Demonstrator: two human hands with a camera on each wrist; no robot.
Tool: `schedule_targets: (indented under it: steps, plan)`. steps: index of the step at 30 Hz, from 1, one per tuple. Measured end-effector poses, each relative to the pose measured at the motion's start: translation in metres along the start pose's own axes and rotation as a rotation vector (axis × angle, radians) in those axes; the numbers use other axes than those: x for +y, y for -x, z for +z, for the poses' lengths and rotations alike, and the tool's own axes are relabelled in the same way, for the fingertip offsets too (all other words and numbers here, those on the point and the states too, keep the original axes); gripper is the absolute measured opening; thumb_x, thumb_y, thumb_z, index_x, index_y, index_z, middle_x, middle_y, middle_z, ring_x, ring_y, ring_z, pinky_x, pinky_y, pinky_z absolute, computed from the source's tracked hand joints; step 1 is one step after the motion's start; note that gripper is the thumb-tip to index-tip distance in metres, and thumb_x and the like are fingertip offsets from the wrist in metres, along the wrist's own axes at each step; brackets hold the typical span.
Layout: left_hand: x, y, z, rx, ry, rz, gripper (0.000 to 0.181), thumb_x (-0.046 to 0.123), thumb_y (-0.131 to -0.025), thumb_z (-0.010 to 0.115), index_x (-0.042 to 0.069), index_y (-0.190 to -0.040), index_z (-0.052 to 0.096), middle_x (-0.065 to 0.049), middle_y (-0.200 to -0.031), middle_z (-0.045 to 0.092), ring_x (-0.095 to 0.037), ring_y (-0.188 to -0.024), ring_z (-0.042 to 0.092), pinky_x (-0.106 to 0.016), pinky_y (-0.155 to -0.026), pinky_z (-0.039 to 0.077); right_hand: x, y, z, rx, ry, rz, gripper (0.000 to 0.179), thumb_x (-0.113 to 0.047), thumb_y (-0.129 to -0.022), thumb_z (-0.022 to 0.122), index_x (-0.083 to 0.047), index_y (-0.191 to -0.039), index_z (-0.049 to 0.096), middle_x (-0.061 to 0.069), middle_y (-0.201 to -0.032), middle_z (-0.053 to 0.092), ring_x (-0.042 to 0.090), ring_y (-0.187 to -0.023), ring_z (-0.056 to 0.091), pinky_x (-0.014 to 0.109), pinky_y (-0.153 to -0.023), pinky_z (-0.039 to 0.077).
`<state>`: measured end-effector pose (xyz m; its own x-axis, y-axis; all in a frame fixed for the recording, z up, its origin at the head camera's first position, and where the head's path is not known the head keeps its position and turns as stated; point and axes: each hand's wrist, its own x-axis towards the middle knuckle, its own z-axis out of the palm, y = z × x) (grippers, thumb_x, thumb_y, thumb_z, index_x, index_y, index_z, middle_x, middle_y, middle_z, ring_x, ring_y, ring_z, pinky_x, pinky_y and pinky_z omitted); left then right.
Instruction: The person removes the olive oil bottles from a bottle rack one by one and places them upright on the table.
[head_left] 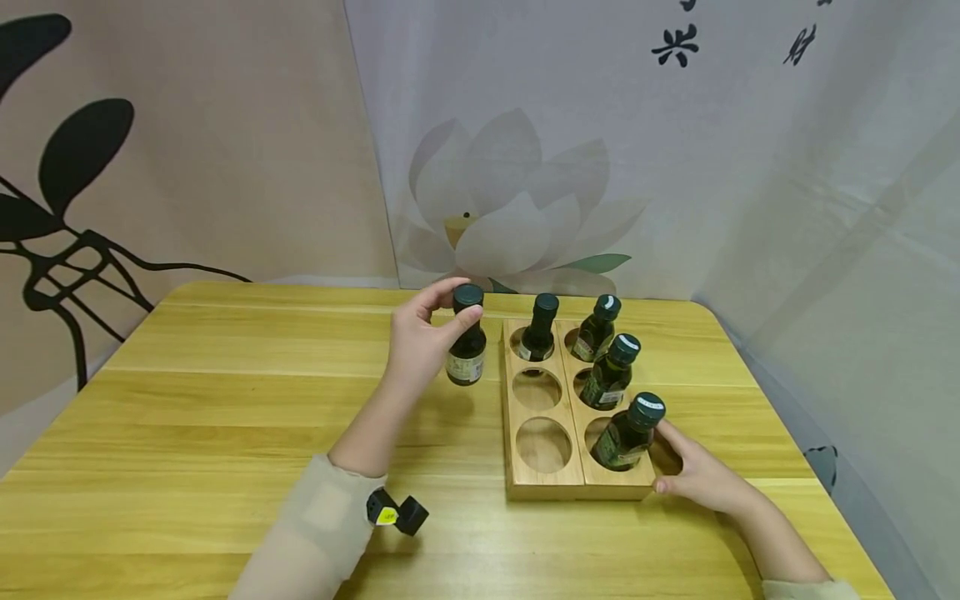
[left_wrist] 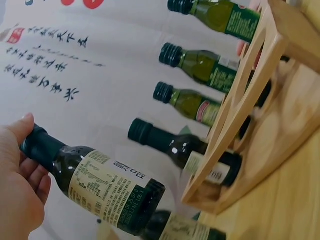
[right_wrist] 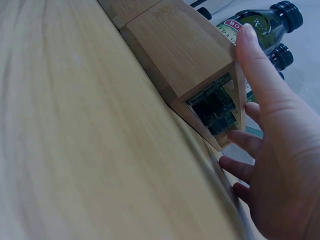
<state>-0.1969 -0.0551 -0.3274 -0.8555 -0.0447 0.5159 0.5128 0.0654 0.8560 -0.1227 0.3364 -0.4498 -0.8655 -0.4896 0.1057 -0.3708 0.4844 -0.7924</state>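
Note:
My left hand (head_left: pixel 422 337) pinches a dark glass bottle (head_left: pixel 467 367) by its capped neck, between thumb and fingers. That bottle, with a cream label, hangs left of a wooden bottle rack (head_left: pixel 543 492), its shadow on the table. In the rack's left column, a similar dark bottle (head_left: pixel 537 333) occupies the far hole; wood shows through the two nearer holes. Three green olive oil bottles (head_left: pixel 606 379) fill the right column. My right hand (head_left: pixel 701 471) touches the rack's near right corner, thumb (right_wrist: pixel 255 55) extended and fingers spread along the side.
Behind the held bottle, another dark bottle with a cream label (left_wrist: pixel 175 230) is partly hidden in the left wrist view. The yellow wooden table (head_left: pixel 225 400) meets a printed cloth backdrop (head_left: pixel 285 167). A small black device (head_left: pixel 397 511) sits at the left cuff.

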Motion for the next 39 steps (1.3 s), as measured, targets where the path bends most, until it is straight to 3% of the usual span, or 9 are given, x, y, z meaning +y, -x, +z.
schedule_targets:
  steps: [4,9,12,17,19,22,26,30,39]
  plan:
    - [0.001,-0.003,-0.011,0.033,-0.01,0.007,0.032,0.01,-0.081,0.078,0.001,-0.111,0.069,-0.012,-0.09,0.066,-0.016,-0.089,0.06,-0.035,-0.082,0.05,0.001,0.0,0.0,0.002,0.004,-0.006,0.1,-0.057,-0.083,0.066,-0.009,-0.154,0.016,0.03,-0.151,0.019,0.052,-0.133,0.015,0.019,-0.104,0.015]
    - [0.0,-0.008,-0.022,0.074,-0.036,0.031,0.032,0.006,-0.08,0.078,-0.001,-0.11,0.069,-0.012,-0.087,0.066,-0.016,-0.086,0.06,-0.026,-0.077,0.05,0.002,0.0,0.0,0.004,0.007,-0.009,0.1,-0.057,-0.083,0.065,-0.008,-0.154,0.016,0.03,-0.151,0.018,0.053,-0.133,0.015,0.016,-0.102,0.015]
    - [-0.001,-0.012,-0.027,0.098,-0.052,0.038,0.032,0.005,-0.079,0.078,-0.002,-0.109,0.068,-0.011,-0.087,0.065,-0.015,-0.084,0.058,-0.028,-0.08,0.049,0.002,0.0,0.0,0.004,0.011,-0.001,0.1,-0.057,-0.082,0.066,-0.007,-0.154,0.016,0.03,-0.151,0.018,0.052,-0.133,0.015,0.028,-0.107,0.016]
    - [-0.003,-0.018,-0.033,0.125,-0.069,0.036,0.032,0.006,-0.08,0.078,-0.002,-0.109,0.068,-0.01,-0.087,0.066,-0.014,-0.084,0.057,-0.033,-0.086,0.046,0.001,0.0,0.0,0.0,-0.002,0.01,0.102,-0.056,-0.082,0.067,-0.004,-0.153,0.016,0.031,-0.151,0.018,0.053,-0.133,0.014,0.067,-0.101,0.013]
    - [-0.003,-0.02,-0.035,0.137,-0.074,0.036,0.031,0.007,-0.08,0.078,-0.001,-0.109,0.069,-0.01,-0.087,0.066,-0.014,-0.084,0.058,-0.034,-0.087,0.045,0.0,0.0,0.0,-0.002,-0.007,0.011,0.102,-0.056,-0.082,0.067,-0.004,-0.153,0.016,0.032,-0.15,0.018,0.054,-0.133,0.014,0.068,-0.1,0.013]
    - [-0.004,-0.024,-0.038,0.157,-0.078,0.041,0.03,0.008,-0.081,0.078,-0.001,-0.108,0.069,-0.009,-0.086,0.067,-0.014,-0.083,0.058,-0.035,-0.087,0.046,-0.001,0.0,0.0,0.0,-0.005,0.008,0.101,-0.056,-0.082,0.067,-0.004,-0.153,0.016,0.032,-0.15,0.018,0.054,-0.133,0.014,0.045,-0.109,0.017]
    - [-0.004,-0.03,-0.04,0.188,-0.094,0.046,0.03,0.011,-0.081,0.078,-0.001,-0.108,0.069,-0.009,-0.087,0.067,-0.013,-0.083,0.059,-0.03,-0.079,0.05,-0.001,0.0,0.0,0.005,-0.003,0.003,0.101,-0.056,-0.082,0.067,-0.006,-0.153,0.017,0.031,-0.151,0.019,0.053,-0.133,0.015,0.015,-0.102,0.015]
    - [-0.006,-0.035,-0.042,0.213,-0.109,0.042,0.032,0.013,-0.082,0.078,0.0,-0.109,0.069,-0.01,-0.09,0.068,-0.013,-0.084,0.06,-0.023,-0.07,0.052,0.0,0.001,0.0,0.007,0.005,-0.001,0.102,-0.057,-0.082,0.066,-0.004,-0.153,0.017,0.031,-0.15,0.019,0.053,-0.133,0.015,0.013,-0.101,0.014]
    - [-0.012,-0.041,-0.044,0.252,-0.142,0.039,0.033,0.016,-0.082,0.078,0.001,-0.11,0.07,-0.009,-0.094,0.068,-0.013,-0.084,0.058,-0.023,-0.069,0.052,0.002,0.0,0.0,0.005,0.011,-0.007,0.102,-0.058,-0.082,0.065,-0.004,-0.153,0.016,0.031,-0.15,0.019,0.053,-0.133,0.015,0.011,-0.1,0.014]
